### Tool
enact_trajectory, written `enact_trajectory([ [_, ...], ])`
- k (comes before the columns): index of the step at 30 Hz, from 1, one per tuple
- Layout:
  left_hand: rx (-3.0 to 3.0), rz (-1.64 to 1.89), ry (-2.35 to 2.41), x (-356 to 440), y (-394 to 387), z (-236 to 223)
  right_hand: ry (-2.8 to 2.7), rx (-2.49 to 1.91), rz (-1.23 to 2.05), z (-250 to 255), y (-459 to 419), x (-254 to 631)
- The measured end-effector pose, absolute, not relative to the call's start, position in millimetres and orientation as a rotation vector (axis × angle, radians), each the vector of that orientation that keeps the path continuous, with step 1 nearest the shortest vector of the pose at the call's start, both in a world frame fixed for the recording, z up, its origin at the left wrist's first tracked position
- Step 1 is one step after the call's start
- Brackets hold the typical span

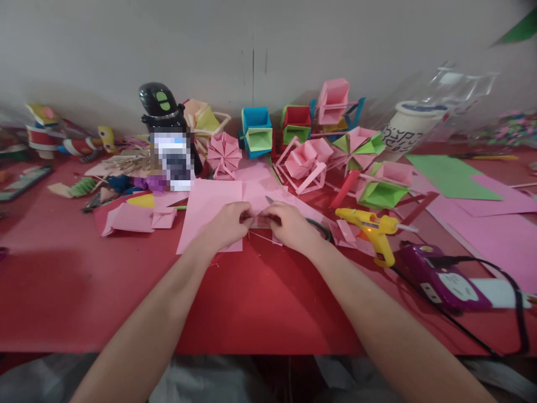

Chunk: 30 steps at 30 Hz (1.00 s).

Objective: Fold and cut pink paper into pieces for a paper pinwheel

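My left hand (235, 221) and my right hand (286, 224) meet over the middle of the table, fingers closed in a pinch. Between the fingertips is a small piece of pink paper (259, 217), mostly hidden by them. Under my left hand and wrist lies a flat pink sheet (213, 204). Beneath my right hand rest scissors, whose green handle loop (321, 228) and blade tip show on either side of it. A thin pink paper strip (266, 239) lies just in front of the hands.
Folded paper models, including a pink and green box (386, 184), crowd the back. A yellow glue gun (373, 226) and purple power strip (447, 280) with cable lie right. A phone (174, 159) leans on a black figure (157, 106). Pink and green sheets (453, 176) cover the right side.
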<state>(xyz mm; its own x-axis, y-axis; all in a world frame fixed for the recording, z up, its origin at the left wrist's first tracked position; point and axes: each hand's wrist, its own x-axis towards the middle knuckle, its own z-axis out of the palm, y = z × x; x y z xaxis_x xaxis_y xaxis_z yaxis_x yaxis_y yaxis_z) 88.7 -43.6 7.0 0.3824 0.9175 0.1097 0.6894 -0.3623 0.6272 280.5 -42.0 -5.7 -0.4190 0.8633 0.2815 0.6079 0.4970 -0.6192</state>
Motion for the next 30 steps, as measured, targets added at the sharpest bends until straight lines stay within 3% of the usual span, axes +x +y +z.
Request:
enact_trajectory([
  [13,2.165,0.707,1.418,85.7,-37.6,-8.6,-2.172,-1.215,0.536,-8.4,-45.9,277.7],
  [30,2.318,0.538,1.624,92.1,-46.6,0.2,-2.25,-1.338,0.478,-2.9,-48.5,267.9],
])
